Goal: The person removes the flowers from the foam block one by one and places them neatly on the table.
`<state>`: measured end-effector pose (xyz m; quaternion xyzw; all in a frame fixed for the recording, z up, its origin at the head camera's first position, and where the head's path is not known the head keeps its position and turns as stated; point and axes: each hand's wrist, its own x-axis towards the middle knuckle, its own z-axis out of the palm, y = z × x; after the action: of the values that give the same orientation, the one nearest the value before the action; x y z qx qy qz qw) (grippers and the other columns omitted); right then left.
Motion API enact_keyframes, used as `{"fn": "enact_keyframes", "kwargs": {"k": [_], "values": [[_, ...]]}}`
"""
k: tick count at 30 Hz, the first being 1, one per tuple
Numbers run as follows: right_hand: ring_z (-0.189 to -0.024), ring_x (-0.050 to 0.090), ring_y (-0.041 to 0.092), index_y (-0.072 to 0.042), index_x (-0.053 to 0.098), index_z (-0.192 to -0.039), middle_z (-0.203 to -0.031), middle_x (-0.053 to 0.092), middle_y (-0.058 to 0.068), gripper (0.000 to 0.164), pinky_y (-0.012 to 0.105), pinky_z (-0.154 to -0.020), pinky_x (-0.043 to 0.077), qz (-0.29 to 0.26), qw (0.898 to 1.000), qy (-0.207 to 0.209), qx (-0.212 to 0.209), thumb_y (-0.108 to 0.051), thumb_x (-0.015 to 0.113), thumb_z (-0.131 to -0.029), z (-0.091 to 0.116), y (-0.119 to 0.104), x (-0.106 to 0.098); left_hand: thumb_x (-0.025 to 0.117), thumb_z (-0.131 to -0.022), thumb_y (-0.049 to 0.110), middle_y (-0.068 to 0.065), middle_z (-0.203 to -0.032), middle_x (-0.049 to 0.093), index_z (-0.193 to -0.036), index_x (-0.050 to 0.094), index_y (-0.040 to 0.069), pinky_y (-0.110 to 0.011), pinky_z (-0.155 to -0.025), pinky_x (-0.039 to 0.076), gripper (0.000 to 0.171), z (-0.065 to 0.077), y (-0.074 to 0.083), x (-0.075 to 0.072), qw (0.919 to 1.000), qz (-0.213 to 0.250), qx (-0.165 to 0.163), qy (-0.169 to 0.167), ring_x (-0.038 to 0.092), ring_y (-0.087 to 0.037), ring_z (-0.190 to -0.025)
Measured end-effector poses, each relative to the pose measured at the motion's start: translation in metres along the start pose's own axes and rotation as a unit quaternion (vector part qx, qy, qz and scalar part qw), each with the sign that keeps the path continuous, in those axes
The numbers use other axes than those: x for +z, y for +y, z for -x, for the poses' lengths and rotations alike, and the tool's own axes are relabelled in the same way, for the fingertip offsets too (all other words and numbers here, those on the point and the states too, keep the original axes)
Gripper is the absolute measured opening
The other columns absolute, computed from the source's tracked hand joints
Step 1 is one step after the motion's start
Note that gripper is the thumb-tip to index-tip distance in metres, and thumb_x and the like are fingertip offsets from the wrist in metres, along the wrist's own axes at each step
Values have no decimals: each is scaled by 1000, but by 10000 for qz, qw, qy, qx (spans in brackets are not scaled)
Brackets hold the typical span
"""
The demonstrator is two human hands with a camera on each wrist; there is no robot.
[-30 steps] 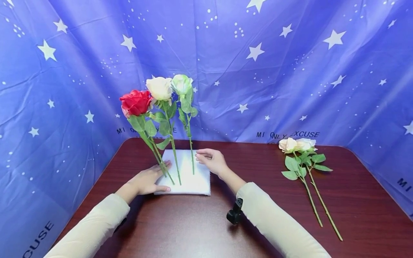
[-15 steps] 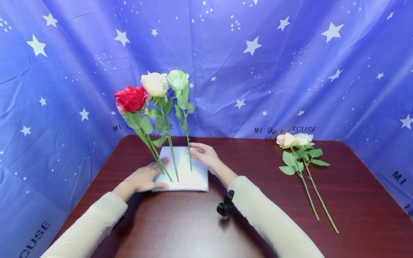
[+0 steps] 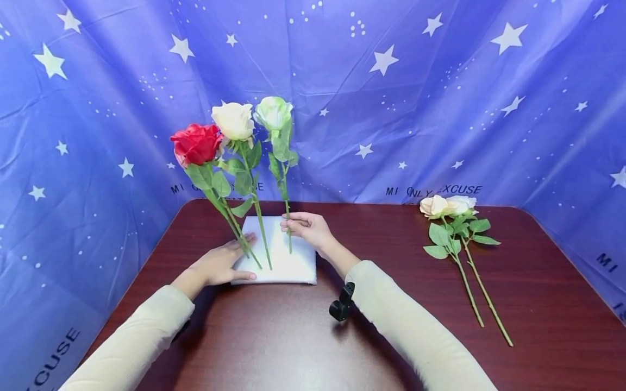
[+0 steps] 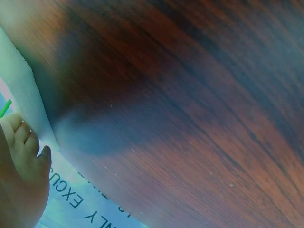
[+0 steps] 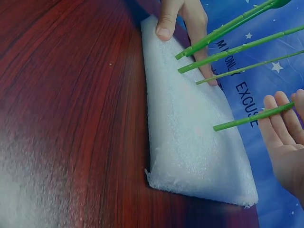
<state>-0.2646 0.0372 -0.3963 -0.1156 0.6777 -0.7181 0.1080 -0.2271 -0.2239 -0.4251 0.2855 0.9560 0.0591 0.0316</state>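
Note:
A white foam block [image 3: 298, 271] lies on the table with several artificial roses standing in it. On its left side my left hand [image 3: 217, 264] rests with fingers spread, thumb near the front corner. My right hand [image 3: 315, 232] pinches the stem of a green-tinged white rose [image 3: 274, 113]. In the right wrist view that stem [image 5: 242, 121] meets the foam's top, fingers behind it and thumb at the frame's edge. A red rose [image 3: 197, 144] leans left, partly covering a pink bloom. Between stands a cream rose [image 3: 233, 121]. The left wrist view shows mostly table and part of the left hand [image 4: 28, 171].
Two pale roses [image 3: 447, 206] lie on the right of the dark red wooden table [image 3: 274, 336], stems toward the front. A blue star-print curtain [image 3: 342, 81] hangs behind and beside the table. A black wrist camera [image 3: 342, 304] sticks out below the right sleeve.
The right hand's fingers have come in from beside the green-tinged rose's stem to pinch it, and that rose now stands straighter. The left hand stays on the foam. The head view has shifted slightly.

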Motion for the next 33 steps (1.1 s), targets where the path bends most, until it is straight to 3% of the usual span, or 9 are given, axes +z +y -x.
{"fn": "enact_keyframes", "kwargs": {"k": [7, 24, 33], "values": [[-86, 74, 16, 15, 61, -118, -111, 64, 34, 30, 39, -88, 57, 47, 9994, -9, -345, 1, 59, -92, 2, 2, -8, 61, -82, 63, -14, -159, 28, -152, 28, 8, -48, -114, 35, 95, -3, -1, -2, 9999, 56, -89, -96, 34, -35, -143], [-72, 71, 7, 23, 62, -106, -105, 66, 33, 26, 35, -80, 60, -535, 9959, 670, -301, 9, 65, -84, 7, 5, -11, 61, -82, 62, -15, -158, 28, -152, 28, 7, -49, -115, 33, 95, 0, -2, 1, 9998, 158, -95, -106, 33, -35, -144], [-63, 70, 7, 17, 68, -95, -78, 76, 11, 21, 34, -72, 61, -533, 9904, 1264, -187, 7, 72, -78, 7, 4, -9, 62, -82, 61, -15, -158, 28, -152, 27, 7, -48, -115, 34, 95, 0, -2, -1, 9998, 119, -121, -126, 33, -34, -144]]}}
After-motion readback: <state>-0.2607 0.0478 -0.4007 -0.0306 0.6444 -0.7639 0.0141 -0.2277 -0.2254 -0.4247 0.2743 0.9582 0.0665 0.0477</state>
